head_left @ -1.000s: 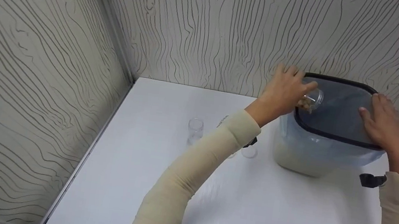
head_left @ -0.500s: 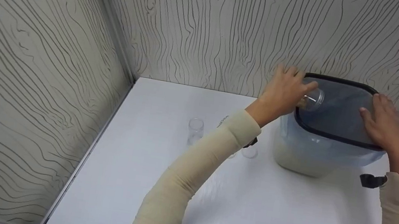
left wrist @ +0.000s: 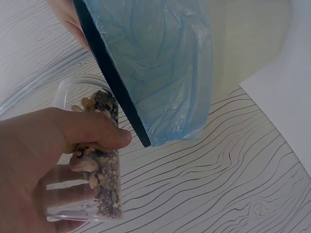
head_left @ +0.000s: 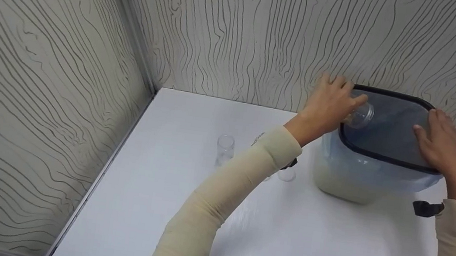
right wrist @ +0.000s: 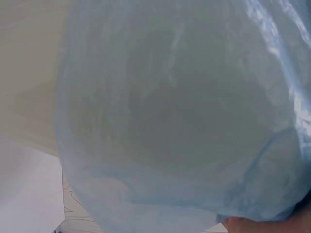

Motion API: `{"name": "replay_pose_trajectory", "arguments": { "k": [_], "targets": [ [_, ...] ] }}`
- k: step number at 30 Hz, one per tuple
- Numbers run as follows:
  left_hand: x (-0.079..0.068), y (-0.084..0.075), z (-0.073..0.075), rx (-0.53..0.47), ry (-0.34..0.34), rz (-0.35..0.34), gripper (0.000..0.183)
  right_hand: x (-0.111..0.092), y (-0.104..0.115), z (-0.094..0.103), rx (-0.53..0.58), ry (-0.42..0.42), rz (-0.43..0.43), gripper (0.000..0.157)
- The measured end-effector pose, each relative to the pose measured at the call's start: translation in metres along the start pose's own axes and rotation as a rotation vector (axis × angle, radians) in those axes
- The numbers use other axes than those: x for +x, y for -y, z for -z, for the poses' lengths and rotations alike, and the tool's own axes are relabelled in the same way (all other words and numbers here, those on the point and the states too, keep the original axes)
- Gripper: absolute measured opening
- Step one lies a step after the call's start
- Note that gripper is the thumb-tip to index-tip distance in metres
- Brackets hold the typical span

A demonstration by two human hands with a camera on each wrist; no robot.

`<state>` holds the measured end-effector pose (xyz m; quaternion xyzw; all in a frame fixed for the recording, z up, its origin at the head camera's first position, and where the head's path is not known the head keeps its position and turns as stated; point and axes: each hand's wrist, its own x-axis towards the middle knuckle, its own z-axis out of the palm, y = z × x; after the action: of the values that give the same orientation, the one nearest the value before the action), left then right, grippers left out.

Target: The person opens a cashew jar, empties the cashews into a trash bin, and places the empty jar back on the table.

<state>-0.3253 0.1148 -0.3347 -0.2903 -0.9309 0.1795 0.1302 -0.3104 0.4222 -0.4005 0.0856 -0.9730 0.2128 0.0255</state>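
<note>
My left hand [head_left: 329,104] grips a clear plastic jar [left wrist: 85,194] at the left edge of the trash bin. Nuts and dark crumbly bits [left wrist: 99,167] lie along one side inside the jar, seen close in the left wrist view. The jar's mouth points over the bin's opening. The trash bin [head_left: 344,185] is pale with a dark rim, lined with a light blue bag [left wrist: 165,73]. On the bin's right side, my right hand [head_left: 446,143] holds the rim, thumb toward the opening. The right wrist view is mostly filled by the bag [right wrist: 170,121].
A second clear jar [head_left: 225,149] stands on the white table [head_left: 185,118], left of my left sleeve. A clear round lid [head_left: 287,175] lies between that sleeve and the bin. Other small items are partly hidden behind the sleeve. Patterned walls [head_left: 240,37] border the table's back and left.
The nuts that showed near the jar's mouth a second ago are now hardly visible in the head view. Both hands keep their places at the bin, with the whole view shifting slightly.
</note>
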Motion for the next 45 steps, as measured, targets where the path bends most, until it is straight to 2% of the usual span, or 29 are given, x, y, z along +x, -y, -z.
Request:
{"name": "replay_pose_trajectory", "arguments": {
  "k": [14,26,45],
  "targets": [
    [0.0001,-0.0011,0.0015,0.042,-0.008,-0.012,0.063,-0.0006,-0.0009,0.0003,0.005,0.0,-0.008,0.075],
    [-0.0012,-0.0015,0.0005,0.071,-0.077,-0.036,0.058,0.0009,-0.0007,-0.0006,0.0,-0.018,0.008,0.075],
    [-0.001,-0.0052,0.001,0.099,-0.074,-0.051,0.058,-0.0006,-0.0004,-0.0018,0.004,-0.011,-0.017,0.075]
  ]
}}
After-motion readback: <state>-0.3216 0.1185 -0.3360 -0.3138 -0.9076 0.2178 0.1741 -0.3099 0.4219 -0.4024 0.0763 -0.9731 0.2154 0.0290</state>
